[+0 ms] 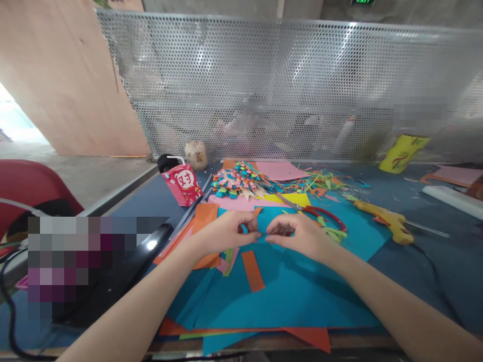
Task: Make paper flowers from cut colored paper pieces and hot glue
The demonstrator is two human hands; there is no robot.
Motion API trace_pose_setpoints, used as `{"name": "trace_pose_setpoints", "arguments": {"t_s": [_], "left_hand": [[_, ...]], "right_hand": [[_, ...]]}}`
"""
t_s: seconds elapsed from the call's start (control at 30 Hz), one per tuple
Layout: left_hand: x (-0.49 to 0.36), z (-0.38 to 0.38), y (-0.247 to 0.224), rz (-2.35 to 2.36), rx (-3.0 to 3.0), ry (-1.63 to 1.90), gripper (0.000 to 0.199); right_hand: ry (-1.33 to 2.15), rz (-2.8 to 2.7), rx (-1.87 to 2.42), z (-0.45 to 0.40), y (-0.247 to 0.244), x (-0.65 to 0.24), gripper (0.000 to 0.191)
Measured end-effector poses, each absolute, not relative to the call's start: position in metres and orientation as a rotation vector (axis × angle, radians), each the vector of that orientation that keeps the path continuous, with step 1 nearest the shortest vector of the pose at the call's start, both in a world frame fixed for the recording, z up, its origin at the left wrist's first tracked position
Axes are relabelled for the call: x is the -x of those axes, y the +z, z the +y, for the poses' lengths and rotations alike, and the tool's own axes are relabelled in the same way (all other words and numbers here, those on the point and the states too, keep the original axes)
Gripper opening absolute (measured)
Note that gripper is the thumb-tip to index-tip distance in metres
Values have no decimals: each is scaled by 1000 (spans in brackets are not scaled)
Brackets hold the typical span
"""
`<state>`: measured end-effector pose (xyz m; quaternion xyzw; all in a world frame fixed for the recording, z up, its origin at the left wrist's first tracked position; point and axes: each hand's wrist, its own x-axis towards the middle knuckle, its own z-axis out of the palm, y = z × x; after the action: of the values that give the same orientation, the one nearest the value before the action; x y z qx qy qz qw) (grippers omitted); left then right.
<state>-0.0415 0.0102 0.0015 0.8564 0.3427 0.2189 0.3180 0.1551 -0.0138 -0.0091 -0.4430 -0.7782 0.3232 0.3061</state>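
My left hand (236,231) and my right hand (289,232) face each other above a large blue paper sheet (294,291), fingertips pinched and a small gap between them. Something small and bluish seems to lie between the fingertips, but it blends with the sheet. An orange strip (253,271) lies on the sheet just below my left hand. Green and pink strips (229,262) sit beside it, near an orange sheet (206,226). Behind my right hand are red-handled scissors (328,215), and green strips (332,231) lie close to its wrist.
Fringed paper pieces (239,180) and shredded strips are heaped at the back. A red drink box (183,185) and jar (196,154) stand left. A yellow glue gun (388,221) with a cord lies right. A perforated metal screen (279,90) borders the table's back.
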Motion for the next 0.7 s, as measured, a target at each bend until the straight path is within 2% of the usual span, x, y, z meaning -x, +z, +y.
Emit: {"name": "trace_pose_setpoints", "arguments": {"t_s": [0.33, 0.7], "left_hand": [[40, 10, 4, 923, -2296, 506, 8], [39, 11, 2, 919, -2301, 565, 10]], "right_hand": [[1006, -2059, 1095, -13, -10, -156, 12], [952, -1923, 1153, -12, -11, -155, 15]]}}
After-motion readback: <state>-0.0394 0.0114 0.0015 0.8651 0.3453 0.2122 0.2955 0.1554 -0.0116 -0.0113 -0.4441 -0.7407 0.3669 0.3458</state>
